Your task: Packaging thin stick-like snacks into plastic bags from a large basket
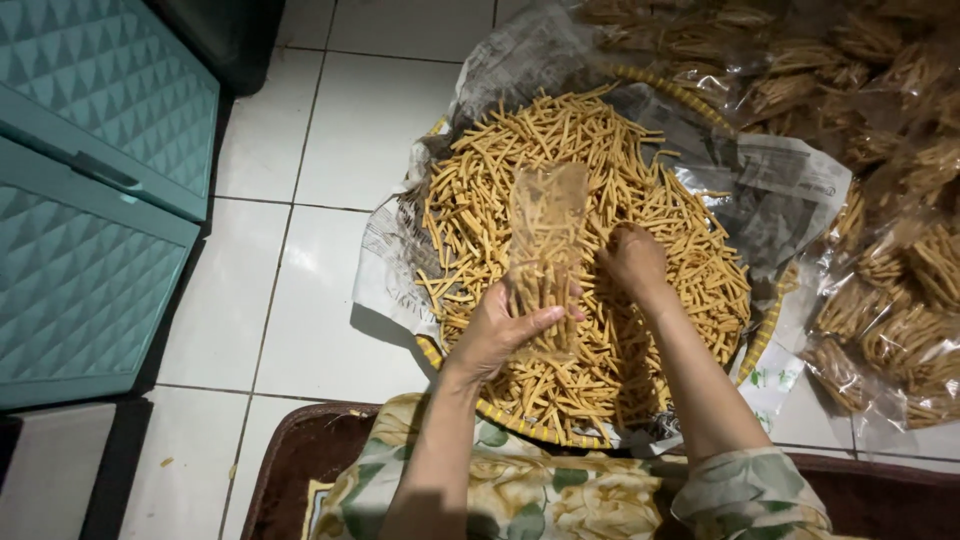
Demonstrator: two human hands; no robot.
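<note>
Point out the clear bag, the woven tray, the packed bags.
clear bag (545, 235), head view, upper middle of the bag.
woven tray (505, 418), head view, near rim.
packed bags (900, 330), head view, one bag in the pile.

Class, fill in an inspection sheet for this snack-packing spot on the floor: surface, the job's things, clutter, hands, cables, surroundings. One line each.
Surface: white tiled floor; a round woven tray lined with newspaper lies on it.
Job's things: heap of thin fried snack sticks on the tray; a clear plastic bag, partly filled, held upright.
Clutter: pile of filled clear bags to the right of the tray; a few crumbs on the tiles.
Hands: left hand grips the bag; right hand is down in the sticks.
Cables: nothing seen.
Surroundings: teal plastic drawer cabinet at left; dark brown mat at the bottom edge.
</note>
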